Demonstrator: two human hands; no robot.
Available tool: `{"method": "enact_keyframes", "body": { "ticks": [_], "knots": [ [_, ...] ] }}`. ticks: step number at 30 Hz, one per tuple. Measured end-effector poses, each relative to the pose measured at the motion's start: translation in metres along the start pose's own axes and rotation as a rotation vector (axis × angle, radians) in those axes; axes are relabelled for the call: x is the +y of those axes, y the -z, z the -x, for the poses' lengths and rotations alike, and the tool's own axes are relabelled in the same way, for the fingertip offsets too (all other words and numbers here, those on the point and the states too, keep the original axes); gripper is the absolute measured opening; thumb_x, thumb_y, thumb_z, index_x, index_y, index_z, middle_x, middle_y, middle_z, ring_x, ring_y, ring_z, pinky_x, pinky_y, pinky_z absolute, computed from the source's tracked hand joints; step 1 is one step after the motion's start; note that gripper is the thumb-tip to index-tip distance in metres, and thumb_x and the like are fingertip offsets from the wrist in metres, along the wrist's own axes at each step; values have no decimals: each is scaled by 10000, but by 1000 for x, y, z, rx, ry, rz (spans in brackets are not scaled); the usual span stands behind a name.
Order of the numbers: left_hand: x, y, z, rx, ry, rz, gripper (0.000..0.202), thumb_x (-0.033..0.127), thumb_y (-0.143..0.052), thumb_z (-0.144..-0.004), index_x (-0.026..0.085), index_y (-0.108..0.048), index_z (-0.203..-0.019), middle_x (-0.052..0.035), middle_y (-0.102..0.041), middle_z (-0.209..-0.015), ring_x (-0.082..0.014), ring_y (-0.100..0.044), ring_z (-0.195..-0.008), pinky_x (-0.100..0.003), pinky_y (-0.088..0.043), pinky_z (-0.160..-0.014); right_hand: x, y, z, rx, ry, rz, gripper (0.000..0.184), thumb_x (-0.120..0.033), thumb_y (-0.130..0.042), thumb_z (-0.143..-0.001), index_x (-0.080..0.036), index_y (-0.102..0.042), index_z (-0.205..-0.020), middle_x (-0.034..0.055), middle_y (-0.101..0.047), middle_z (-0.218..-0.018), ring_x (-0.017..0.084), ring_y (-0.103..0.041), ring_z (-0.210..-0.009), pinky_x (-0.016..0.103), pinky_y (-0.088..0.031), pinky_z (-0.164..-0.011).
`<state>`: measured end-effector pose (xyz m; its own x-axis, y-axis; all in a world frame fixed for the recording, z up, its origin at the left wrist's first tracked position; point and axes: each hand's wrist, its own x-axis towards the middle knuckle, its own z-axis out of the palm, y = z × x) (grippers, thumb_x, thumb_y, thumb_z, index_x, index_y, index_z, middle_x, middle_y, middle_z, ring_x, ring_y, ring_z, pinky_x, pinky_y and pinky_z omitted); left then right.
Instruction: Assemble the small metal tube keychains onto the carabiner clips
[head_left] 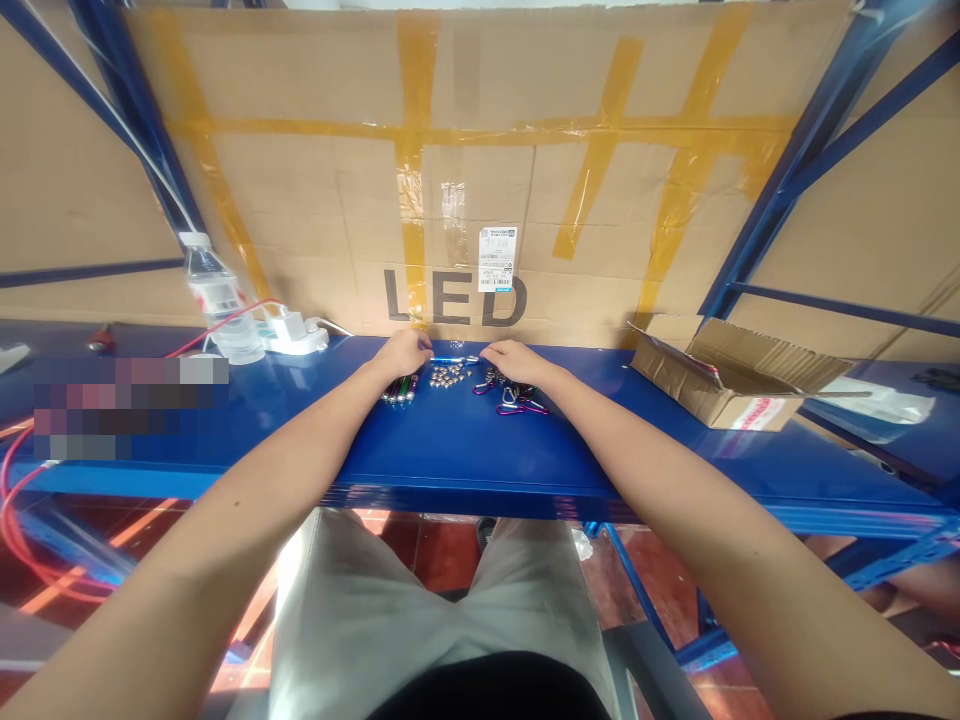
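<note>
- Starting far left, at the clear bottle [225, 305], upright on the blue table [442, 455]; just beside it, on to the white power strip [300, 338], with a plug seated in it.
- Moving right, down to the row of coloured tubes [400, 390], laid side by side, partly tucked behind the wrist.
- Now up to the left hand [405, 353]; seemingly pinching the near end of the slim blue tube [450, 360], with fingers drawn together.
- Centre stage, the blue tube itself; lying crosswise between both hands, silvery at its right end, just behind the loose metal bits [448, 378].
- Across to the right hand [517, 362]; fingertips right by that silvery end, curled inward; cannot tell whether gripping it or merely touching.
- Judging by the pose, in the middle of working on one tube's end; calling next, it seems, for a steady left hold, good alignment and a sure pinch on the right.
- Just below the right hand, on to the clips [511, 408], purple and blue among them, in a loose cluster.
- Finishing well to the right, at the open cardboard box [716, 385]; flaps spread, contents mostly hidden.
</note>
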<state>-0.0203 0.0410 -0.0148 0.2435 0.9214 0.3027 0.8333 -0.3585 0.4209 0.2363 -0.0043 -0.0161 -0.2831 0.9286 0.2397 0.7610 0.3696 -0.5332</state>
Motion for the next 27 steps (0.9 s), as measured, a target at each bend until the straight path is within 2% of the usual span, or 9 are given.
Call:
{"method": "enact_keyframes", "body": {
  "ticks": [3,5,7,11,17,19,22,25,27],
  "knots": [
    [-9,13,6,42,-17,52,251,291,-632,-869,188,-802,-1021,-84,-787,-1108,-256,-727,-1027,-344,-559,-989,7,6,2,76,-14,-73,320,-381,-548,-1010,-144,-753,-944,105,-773,-1005,248,-667,-949,331,-485,-912],
    [-14,25,12,23,-40,67,253,324,-634,-863,192,-808,-992,-72,-794,-1084,-249,-728,-1014,-336,-561,-979,12,11,5,109,-23,-103,295,-373,-573,-993,-146,-754,-942,99,-769,-982,241,-666,-941,333,-486,-919],
    [-16,37,18,-97,-80,80,275,365,-679,-825,219,-810,-1017,-50,-800,-1072,-240,-732,-999,-326,-562,-958,14,16,8,125,-29,-110,279,-369,-591,-977,-149,-755,-928,90,-765,-961,240,-666,-933,338,-490,-917],
    [-10,56,29,-420,-139,84,364,482,-769,-732,301,-812,-1045,-16,-809,-1046,-229,-745,-982,-294,-565,-890,14,21,12,138,-30,-97,276,-380,-612,-956,-153,-755,-890,75,-759,-904,243,-663,-889,349,-499,-888],
    [3,68,40,-591,-183,81,688,498,-876,-590,321,-747,-1242,-58,-696,-1392,-275,-663,-1254,-267,-538,-918,10,20,13,101,-28,-68,290,-405,-620,-947,-162,-733,-837,60,-731,-837,229,-642,-813,341,-495,-834],
    [4,68,41,-610,-193,67,765,466,-896,-549,315,-726,-1279,-69,-668,-1433,-283,-647,-1279,-260,-534,-915,9,20,15,76,-33,-47,299,-383,-585,-963,-159,-722,-821,63,-719,-835,221,-628,-791,342,-490,-816],
    [3,65,40,-579,-196,66,758,429,-898,-526,289,-732,-1252,-87,-688,-1396,-293,-653,-1262,-267,-535,-910,7,21,17,59,-42,-23,323,-379,-553,-976,-159,-703,-793,60,-693,-809,211,-604,-754,343,-482,-782],
    [5,61,40,-549,-203,70,721,448,-877,-574,268,-715,-1253,-95,-710,-1345,-295,-660,-1240,-290,-537,-916,8,21,17,64,-41,-16,343,-390,-542,-981,-158,-689,-775,49,-670,-768,201,-585,-721,341,-473,-747],
    [10,57,41,-484,-202,81,700,456,-861,-622,246,-694,-1269,-98,-722,-1298,-288,-673,-1200,-312,-536,-929,8,21,17,82,-33,-39,326,-378,-557,-977,-153,-703,-792,50,-687,-784,203,-600,-737,341,-479,-759]
  ]
}}
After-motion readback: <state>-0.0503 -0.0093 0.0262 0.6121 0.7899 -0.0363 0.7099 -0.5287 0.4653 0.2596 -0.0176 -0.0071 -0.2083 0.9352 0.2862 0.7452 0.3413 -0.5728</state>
